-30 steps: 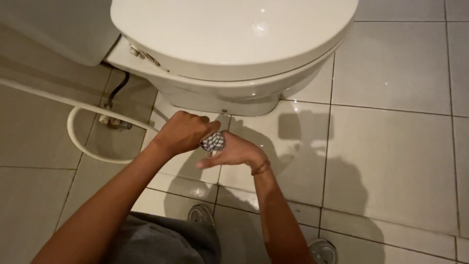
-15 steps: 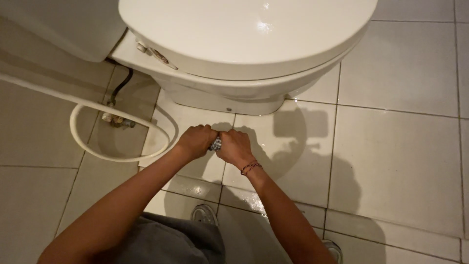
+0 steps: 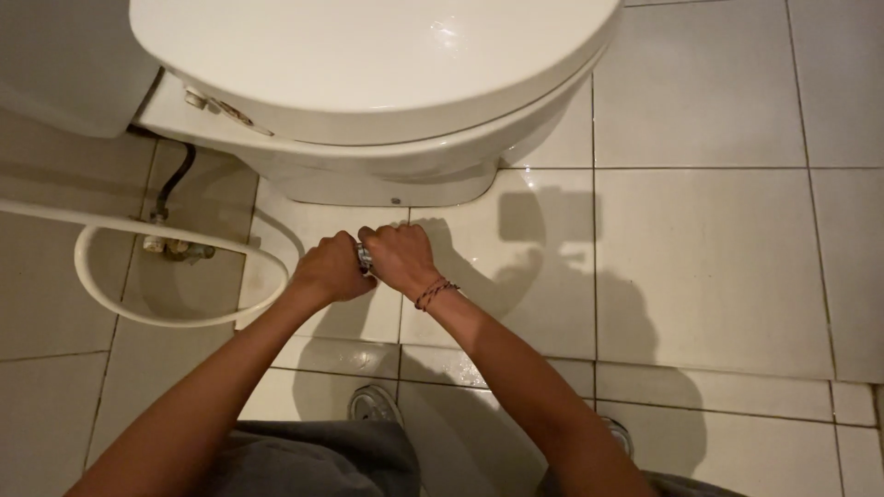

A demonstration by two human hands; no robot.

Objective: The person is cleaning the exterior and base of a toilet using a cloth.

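Fingers of left hand (image 3: 333, 269) and right hand (image 3: 399, 256) enclose silvery scrubber (image 3: 365, 259).

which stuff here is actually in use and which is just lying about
In use: left hand and right hand, closed together around a small silvery object.

Just there: toilet, white hose, wall valve, floor tiles.

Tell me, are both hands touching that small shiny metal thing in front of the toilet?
Touching. The head view shows the left hand and right hand closed around the metal object from both sides.
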